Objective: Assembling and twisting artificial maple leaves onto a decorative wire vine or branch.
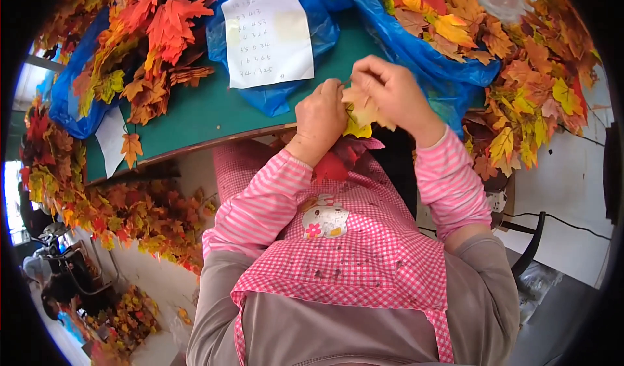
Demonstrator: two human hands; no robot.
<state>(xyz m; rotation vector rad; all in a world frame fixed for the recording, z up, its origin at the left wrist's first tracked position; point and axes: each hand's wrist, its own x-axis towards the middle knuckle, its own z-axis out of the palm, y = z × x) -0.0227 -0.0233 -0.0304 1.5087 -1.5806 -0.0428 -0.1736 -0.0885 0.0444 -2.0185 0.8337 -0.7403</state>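
My left hand [318, 119] is closed at the front edge of the green table, its fingers curled round something mostly hidden, seemingly the stem of a leaf garland. Just to its right, my right hand [396, 96] pinches a pale peach artificial maple leaf [364, 109] near the left hand's fingertips. Below that leaf a yellow-green leaf [357, 129] shows between the two hands. Red and dark pink leaves [333, 166] hang beneath the left hand, over the pink checked apron [364, 255]. The stem's run inside my fingers cannot be seen.
A white sheet of handwriting [270, 57] lies on blue plastic [266, 103] on the green table [195, 109]. Orange and red leaf heaps [175, 31] stand at left, more leaves [520, 112] at right. One orange leaf [131, 149] hangs by the front edge. A black curved chair arm [534, 246] is at right.
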